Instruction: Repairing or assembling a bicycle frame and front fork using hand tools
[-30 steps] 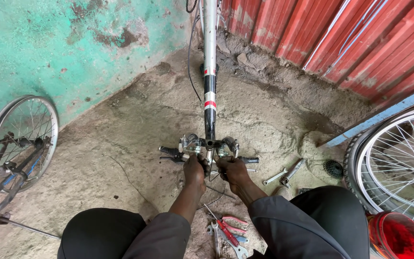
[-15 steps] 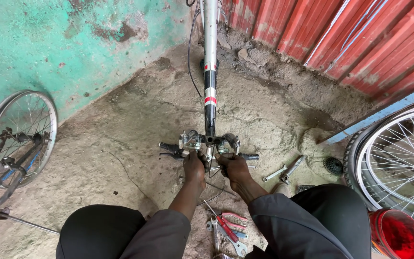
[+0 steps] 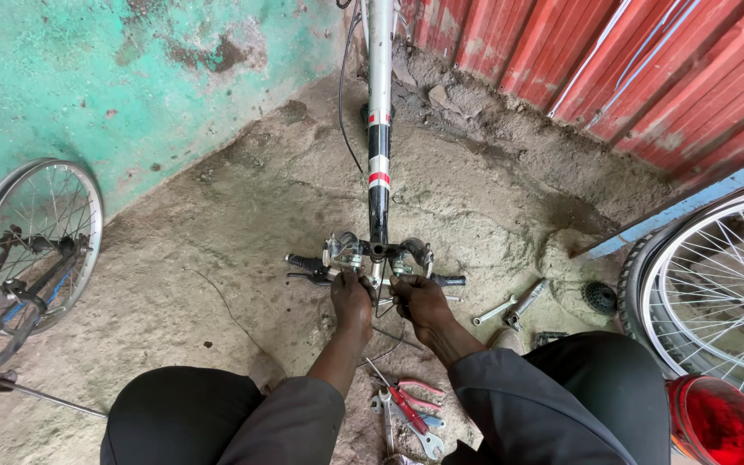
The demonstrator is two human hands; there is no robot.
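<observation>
We see the handlebar point(image 3: 376, 257) of an upturned bicycle frame point(image 3: 379, 103) resting on the dirt. Our left hand point(image 3: 351, 297) and right hand point(image 3: 418, 301) close around its centre; pliers point(image 3: 408, 405) lie just behind them.

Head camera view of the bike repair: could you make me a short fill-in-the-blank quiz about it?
1. Both hands, the left hand and right hand, rest on the bicycle's ____.
2. The pliers on the ground have ____ handles.
3. The wall at left is painted ____.

Missing words: handlebar; red; green
</observation>
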